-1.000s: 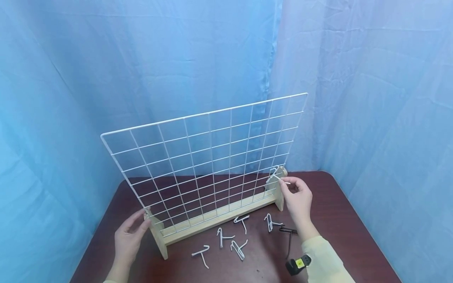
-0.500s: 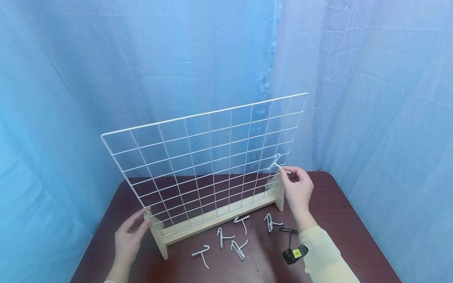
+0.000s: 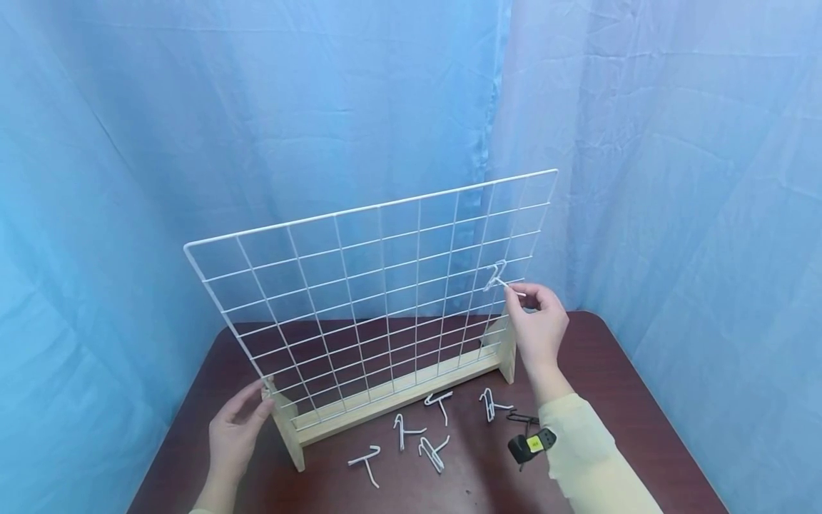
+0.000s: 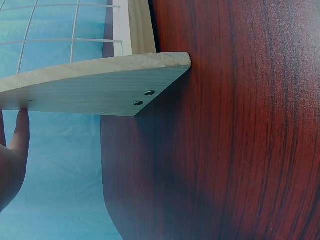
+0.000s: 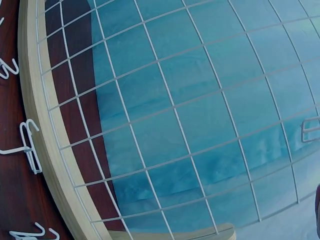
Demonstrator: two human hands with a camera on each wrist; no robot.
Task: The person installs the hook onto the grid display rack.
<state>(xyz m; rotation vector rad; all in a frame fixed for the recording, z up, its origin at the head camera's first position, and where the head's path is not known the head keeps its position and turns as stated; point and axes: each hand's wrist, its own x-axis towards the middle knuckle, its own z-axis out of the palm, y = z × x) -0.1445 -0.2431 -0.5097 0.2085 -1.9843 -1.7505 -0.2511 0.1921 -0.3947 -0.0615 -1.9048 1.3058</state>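
Observation:
A white wire grid panel (image 3: 398, 285) stands tilted in a pale wooden stand (image 3: 398, 396). With thumb and fingertips my left hand (image 3: 232, 428) holds the stand's left end piece (image 4: 100, 82); the exact contact is partly hidden. On the right, my right hand (image 3: 541, 321) pinches the prong of a white wire display hook (image 3: 496, 275). The hook's looped back lies at the grid's right part; whether it is hung on a wire, I cannot tell. The right wrist view shows part of this hook (image 5: 311, 131) at its edge.
Several white hooks, among them one hook (image 3: 368, 464) at the front, lie on the dark red table (image 3: 578, 371). A black hook (image 3: 523, 416) is partly behind the right wrist camera (image 3: 529, 446). Blue curtains (image 3: 308, 107) surround the table.
My right hand has risen with the white hook along the right side of the grid, from near the stand's end piece to several wires higher. My left hand has stayed in place.

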